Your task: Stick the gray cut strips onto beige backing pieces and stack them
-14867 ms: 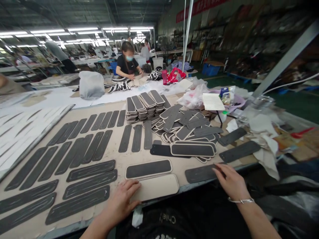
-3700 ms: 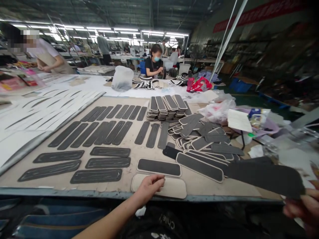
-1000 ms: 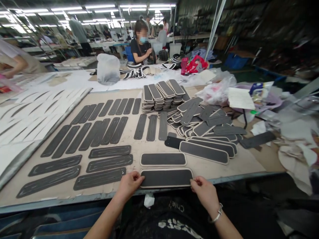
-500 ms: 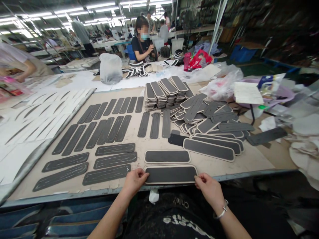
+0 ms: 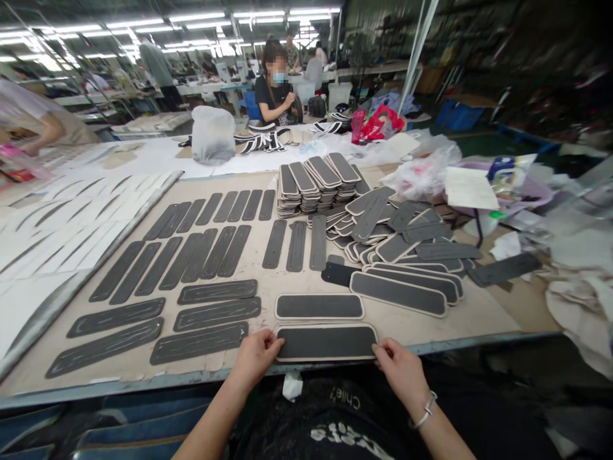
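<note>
A long dark grey panel [image 5: 327, 343] with a beige border lies along the table's front edge. My left hand [image 5: 258, 355] pinches its left end between thumb and fingers. At the opposite end, my right hand [image 5: 393, 358] grips the corner the same way. Edges of further panels peek out just beneath it. Right behind it, a second bordered panel [image 5: 320, 306] lies parallel. Left of my hands, plain grey strips [image 5: 200, 343] with shiny streaks are spread in rows. A loose heap of bordered panels [image 5: 402, 291] lies to the right.
Neat stacks of panels [image 5: 299, 179] stand at the middle back, with a white plastic bag [image 5: 213, 135] further off. White sheets [image 5: 57, 236] cover the left side. Plastic bags and a purple basket [image 5: 531, 191] crowd the right. A masked co-worker [image 5: 275, 92] sits across the table.
Both hands keep hold of the panel's ends, and it stays at the front edge. My view has shifted slightly, so the whole table appears a little lower.
</note>
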Demonstrator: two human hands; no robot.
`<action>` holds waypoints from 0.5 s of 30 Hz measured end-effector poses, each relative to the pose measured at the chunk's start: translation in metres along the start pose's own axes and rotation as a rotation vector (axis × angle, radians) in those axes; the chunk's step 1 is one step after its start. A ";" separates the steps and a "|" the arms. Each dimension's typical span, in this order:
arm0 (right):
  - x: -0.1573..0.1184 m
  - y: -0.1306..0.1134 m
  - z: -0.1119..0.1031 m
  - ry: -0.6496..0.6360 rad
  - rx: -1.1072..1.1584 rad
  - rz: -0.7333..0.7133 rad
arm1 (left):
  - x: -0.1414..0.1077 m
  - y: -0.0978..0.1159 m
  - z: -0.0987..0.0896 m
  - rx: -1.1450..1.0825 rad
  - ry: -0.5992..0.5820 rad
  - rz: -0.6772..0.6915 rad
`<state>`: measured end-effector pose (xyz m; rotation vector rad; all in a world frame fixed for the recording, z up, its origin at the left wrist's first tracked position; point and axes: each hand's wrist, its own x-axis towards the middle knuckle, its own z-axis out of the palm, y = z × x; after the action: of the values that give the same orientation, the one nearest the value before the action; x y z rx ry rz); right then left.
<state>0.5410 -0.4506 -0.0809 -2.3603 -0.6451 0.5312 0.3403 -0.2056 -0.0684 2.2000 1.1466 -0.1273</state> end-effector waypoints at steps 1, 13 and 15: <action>0.000 -0.002 -0.001 0.012 -0.030 -0.002 | 0.000 0.000 0.000 0.012 -0.002 0.004; -0.007 -0.015 -0.019 0.133 -0.481 -0.063 | 0.005 -0.007 0.005 0.051 -0.014 0.033; -0.010 -0.017 -0.021 0.226 -0.428 -0.122 | 0.005 -0.007 0.006 0.054 -0.003 0.050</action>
<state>0.5387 -0.4543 -0.0520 -2.6993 -0.8566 0.0698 0.3386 -0.2027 -0.0782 2.2734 1.0969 -0.1419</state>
